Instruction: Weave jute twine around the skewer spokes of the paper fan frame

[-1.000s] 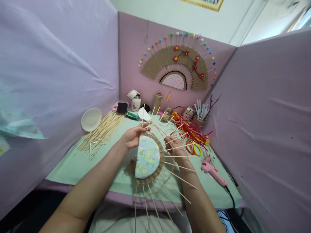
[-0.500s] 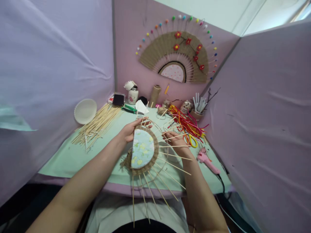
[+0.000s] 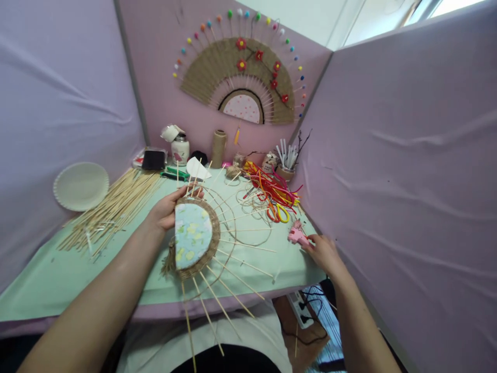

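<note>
My left hand [image 3: 167,208] is closed on the upper edge of a half-round fan [image 3: 194,235]. The fan has a blue-and-yellow flowered centre, a brown twine-wrapped rim and thin wooden sticks fanning outward. A loose strand of twine [image 3: 235,243] curves across the sticks, and a frayed twine tuft [image 3: 168,261] hangs at the fan's lower left. At the right side of the table, my right hand [image 3: 323,254] has its fingers around the handle of a pink glue gun [image 3: 298,234], which lies on the tabletop. The palm side of that hand is hidden.
Bamboo sticks [image 3: 112,207] and a white plate [image 3: 81,186] are at left. Scissors [image 3: 278,212] and red and yellow pipe cleaners [image 3: 267,181] lie at right. Jars, a twine spool [image 3: 219,148] and green-handled pliers [image 3: 174,174] stand or lie behind. A finished fan [image 3: 240,77] hangs on the wall.
My right hand has left the fan's sticks and moved right to the glue gun's handle. My left hand still holds the fan. The view has turned to the right.
</note>
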The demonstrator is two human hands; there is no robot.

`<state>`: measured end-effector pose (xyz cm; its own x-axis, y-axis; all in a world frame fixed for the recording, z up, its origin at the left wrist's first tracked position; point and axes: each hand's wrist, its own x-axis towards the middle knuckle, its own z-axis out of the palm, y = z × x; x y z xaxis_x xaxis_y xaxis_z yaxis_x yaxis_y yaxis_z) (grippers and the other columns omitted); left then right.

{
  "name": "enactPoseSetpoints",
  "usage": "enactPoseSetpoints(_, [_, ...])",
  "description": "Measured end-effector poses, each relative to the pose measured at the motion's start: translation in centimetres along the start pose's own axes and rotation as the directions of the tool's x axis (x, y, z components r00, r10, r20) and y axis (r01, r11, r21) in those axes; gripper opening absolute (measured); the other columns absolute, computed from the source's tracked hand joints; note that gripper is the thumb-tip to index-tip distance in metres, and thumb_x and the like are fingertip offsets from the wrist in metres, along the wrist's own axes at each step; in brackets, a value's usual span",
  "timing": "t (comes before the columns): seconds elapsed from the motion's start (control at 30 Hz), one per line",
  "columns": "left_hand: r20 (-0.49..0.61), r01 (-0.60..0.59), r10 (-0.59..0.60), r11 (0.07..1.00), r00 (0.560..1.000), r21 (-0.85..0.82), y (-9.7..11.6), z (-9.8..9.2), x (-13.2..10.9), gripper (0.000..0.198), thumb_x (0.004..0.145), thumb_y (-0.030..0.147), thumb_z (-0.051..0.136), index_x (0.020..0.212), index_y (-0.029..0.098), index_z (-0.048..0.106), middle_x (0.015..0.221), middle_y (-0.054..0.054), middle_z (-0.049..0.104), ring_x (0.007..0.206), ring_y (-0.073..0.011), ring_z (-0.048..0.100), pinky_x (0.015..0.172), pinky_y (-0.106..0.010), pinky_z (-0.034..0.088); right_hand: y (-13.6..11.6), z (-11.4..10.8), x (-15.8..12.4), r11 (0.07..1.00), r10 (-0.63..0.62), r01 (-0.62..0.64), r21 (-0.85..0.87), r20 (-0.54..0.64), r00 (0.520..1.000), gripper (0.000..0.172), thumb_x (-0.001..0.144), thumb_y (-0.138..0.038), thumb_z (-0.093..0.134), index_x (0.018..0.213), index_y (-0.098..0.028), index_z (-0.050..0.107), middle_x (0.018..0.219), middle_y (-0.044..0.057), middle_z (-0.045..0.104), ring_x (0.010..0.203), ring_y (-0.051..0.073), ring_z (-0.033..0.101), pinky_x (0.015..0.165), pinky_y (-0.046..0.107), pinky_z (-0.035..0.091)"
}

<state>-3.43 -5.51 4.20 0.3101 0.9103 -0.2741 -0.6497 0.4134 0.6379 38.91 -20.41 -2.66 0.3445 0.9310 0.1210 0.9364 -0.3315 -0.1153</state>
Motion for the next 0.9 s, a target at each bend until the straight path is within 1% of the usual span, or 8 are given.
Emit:
enactPoseSetpoints(0.1, [-0.006, -0.001, 0.001, 1.0, 1.0, 0.004, -0.1, -0.1, 0.1, 0.028, 0.097, 0.014, 0.038, 0.109, 0.014, 0.064, 0.08, -0.007, 0.075, 0.071, -0.0183, 0.074, 0.065, -0.029, 0.062, 0.6, 0.6, 0.0, 0.999, -0.019, 0.019, 0.026, -0.008, 1.0, 0.03, 0.088, -0.037, 0.056, 0.101, -0.015, 0.071, 0.092, 0.014, 0.073, 0.085, 0.027, 0.066, 0.076, 0.033, 0.042])
enactPoseSetpoints(0.2, [-0.002, -0.008, 0.008, 1.0, 1.0, 0.009, -0.3, -0.3, 0.2, 0.026, 0.096, 0.012, 0.04, 0.104, 0.014, 0.065, 0.081, -0.007, 0.075, 0.072, -0.0184, 0.075, 0.067, -0.029, 0.062, 0.6, 1.1, 0.3, 0.999, -0.043, 0.043, 0.005, -0.083, 0.996, 0.033, 0.093, -0.039, 0.049, 0.098, -0.015, 0.071, 0.094, 0.013, 0.074, 0.085, 0.027, 0.064, 0.076, 0.033, 0.04])
enactPoseSetpoints(0.33, [-0.015, -0.004, 0.004, 1.0, 1.0, 0.016, -0.3, -0.3, 0.2, 0.025, 0.096, 0.012, 0.041, 0.1, 0.014, 0.066, 0.081, -0.007, 0.075, 0.073, -0.0187, 0.075, 0.067, -0.03, 0.062, 0.8, 1.4, 1.3, 0.999, -0.034, 0.029, -0.039, -0.139, 0.99, 0.031, 0.095, -0.034, 0.048, 0.096, -0.012, 0.07, 0.098, 0.016, 0.073, 0.09, 0.028, 0.062, 0.082, 0.036, 0.037])
enactPoseSetpoints(0.57, [-0.022, 0.008, -0.007, 1.0, 1.0, 0.022, -0.1, 0.0, -0.1, 0.028, 0.097, 0.014, 0.038, 0.104, 0.014, 0.065, 0.08, -0.008, 0.075, 0.072, -0.0185, 0.074, 0.065, -0.029, 0.062, 0.5, 1.5, 3.4, 0.995, 0.022, -0.04, -0.094, -0.187, 0.982, 0.03, 0.095, -0.025, 0.045, 0.098, -0.007, 0.069, 0.099, 0.023, 0.069, 0.092, 0.031, 0.058, 0.082, 0.039, 0.036])
enactPoseSetpoints(0.7, [-0.003, 0.009, -0.009, 1.0, 1.0, 0.012, 0.0, 0.0, -0.1, 0.028, 0.098, 0.015, 0.038, 0.1, 0.015, 0.066, 0.078, -0.007, 0.074, 0.072, -0.0184, 0.074, 0.066, -0.03, 0.061, -0.5, 0.5, 3.3, 0.993, 0.034, -0.057, -0.1, -0.217, 0.976, 0.029, 0.089, -0.024, 0.054, 0.108, -0.005, 0.067, 0.107, 0.027, 0.065, 0.099, 0.034, 0.056, 0.085, 0.04, 0.037])
enactPoseSetpoints(0.77, [0.019, 0.015, -0.015, 1.0, 1.0, 0.012, 0.1, 0.1, 0.0, 0.028, 0.098, 0.014, 0.038, 0.099, 0.015, 0.066, 0.079, -0.007, 0.075, 0.072, -0.0181, 0.074, 0.066, -0.03, 0.061, -1.8, -0.7, 3.2, 0.999, 0.032, -0.042, -0.033, -0.277, 0.96, 0.037, 0.087, -0.028, 0.058, 0.116, -0.005, 0.063, 0.114, 0.027, 0.061, 0.105, 0.035, 0.054, 0.088, 0.041, 0.037])
enactPoseSetpoints(0.83, [0.038, 0.035, -0.035, 0.999, 0.999, 0.02, 0.3, 0.3, 0.1, 0.029, 0.098, 0.015, 0.037, 0.099, 0.014, 0.066, 0.08, -0.007, 0.075, 0.071, -0.0179, 0.074, 0.065, -0.029, 0.061, -4.0, -2.1, 3.2, 0.985, 0.028, 0.036, 0.171, -0.356, 0.934, 0.039, 0.086, -0.032, 0.058, 0.117, -0.009, 0.063, 0.115, 0.024, 0.062, 0.105, 0.033, 0.054, 0.09, 0.041, 0.039])
enactPoseSetpoints(0.9, [0.045, 0.066, -0.067, 0.997, 0.997, 0.028, 0.8, 0.7, 0.0, 0.029, 0.098, 0.016, 0.037, 0.103, 0.014, 0.066, 0.079, -0.008, 0.075, 0.069, -0.0179, 0.073, 0.064, -0.029, 0.061, -7.1, -3.4, 3.4, 0.871, 0.001, 0.185, 0.455, -0.379, 0.925, 0.033, 0.086, -0.036, 0.058, 0.109, -0.013, 0.066, 0.108, 0.018, 0.066, 0.097, 0.029, 0.057, 0.087, 0.04, 0.042])
